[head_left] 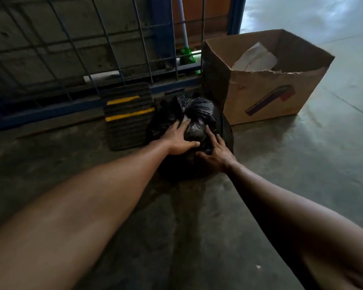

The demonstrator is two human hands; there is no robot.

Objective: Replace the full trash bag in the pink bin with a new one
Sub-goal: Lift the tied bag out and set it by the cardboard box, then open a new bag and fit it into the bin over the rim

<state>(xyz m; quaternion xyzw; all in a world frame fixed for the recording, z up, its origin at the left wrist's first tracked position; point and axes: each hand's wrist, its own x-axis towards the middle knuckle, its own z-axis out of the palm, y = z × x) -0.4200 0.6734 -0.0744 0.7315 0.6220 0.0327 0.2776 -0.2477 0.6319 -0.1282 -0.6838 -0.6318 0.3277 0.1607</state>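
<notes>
A full black trash bag (pixel 197 114) sits on the concrete floor, its top gathered into a bunch. My left hand (pixel 179 139) lies flat on the bag's left side with fingers spread. My right hand (pixel 217 152) rests on the bag's front right, fingers also apart. Neither hand has closed around the plastic. No pink bin is in view.
A brown cardboard box (pixel 266 95) with white paper inside stands just right of the bag. A black ribbed ramp with yellow stripes (pixel 127 116) leans at its left. Behind them is a wire mesh fence on a blue frame (pixel 92 49), with a green broom (pixel 187 54) beyond.
</notes>
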